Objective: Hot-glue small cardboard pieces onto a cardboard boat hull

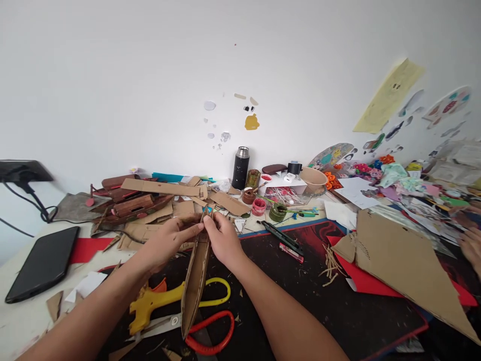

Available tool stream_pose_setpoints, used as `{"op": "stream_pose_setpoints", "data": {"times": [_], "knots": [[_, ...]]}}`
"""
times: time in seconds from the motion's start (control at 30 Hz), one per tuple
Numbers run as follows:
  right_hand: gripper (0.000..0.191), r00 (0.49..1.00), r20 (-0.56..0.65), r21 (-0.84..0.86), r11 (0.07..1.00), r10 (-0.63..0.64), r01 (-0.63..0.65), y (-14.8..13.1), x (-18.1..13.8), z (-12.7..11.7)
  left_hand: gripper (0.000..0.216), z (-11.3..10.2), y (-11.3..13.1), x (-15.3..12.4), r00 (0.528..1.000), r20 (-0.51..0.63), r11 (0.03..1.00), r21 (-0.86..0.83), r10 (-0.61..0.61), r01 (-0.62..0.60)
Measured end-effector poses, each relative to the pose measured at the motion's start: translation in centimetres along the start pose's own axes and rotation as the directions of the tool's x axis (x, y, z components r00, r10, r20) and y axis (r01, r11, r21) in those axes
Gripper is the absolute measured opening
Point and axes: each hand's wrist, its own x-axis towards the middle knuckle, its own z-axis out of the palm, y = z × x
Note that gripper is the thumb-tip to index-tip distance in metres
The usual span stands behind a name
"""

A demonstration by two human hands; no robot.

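Cardboard hull (196,283), far end pinched between left hand (171,240) and right hand (224,240), both nearly closed

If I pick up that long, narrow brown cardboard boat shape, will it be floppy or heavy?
The long, narrow brown cardboard boat shape is probably light, because it looks hollow and thin-walled. It's likely fairly stiff lengthwise, since its sides stand up. Squeezing might crush those sides, as their edges show only thin cardboard.

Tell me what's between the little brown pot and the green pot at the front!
A pinkish-red pot stands between the brown pot and the green pot, in the head view.
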Motion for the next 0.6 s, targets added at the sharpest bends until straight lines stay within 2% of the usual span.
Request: {"op": "stream_pose_setpoints", "data": {"times": [0.1, 0.2, 0.3, 0.6], "knots": [[0.039, 1.0, 0.027, 0.131, 0.991, 0.008, -0.012, 0.1, 0.0, 0.0, 0.048, -0.1, 0.2, 0.0, 0.998, -0.038, 0.992, -0.116, -0.054, 0.049], [0.047, 0.988, 0.111, 0.239, 0.963, 0.103, -0.127, 0.0, 0.0, -0.1, 0.043, -0.5, 0.4, 0.2, 0.992, -0.05, 0.967, -0.233, -0.114, 0.099], [0.058, 0.967, 0.184, 0.316, 0.922, 0.173, -0.225, -0.2, 0.1, -0.2, 0.038, -1.2, 0.3, 0.5, 0.99, -0.081, 0.944, -0.32, -0.114, 0.082], [0.065, 0.968, 0.177, 0.347, 0.91, 0.176, -0.229, -0.4, 0.1, -0.2, 0.044, -2.2, 0.7, 0.7, 0.987, -0.134, 0.949, -0.314, -0.086, 0.04]]}}
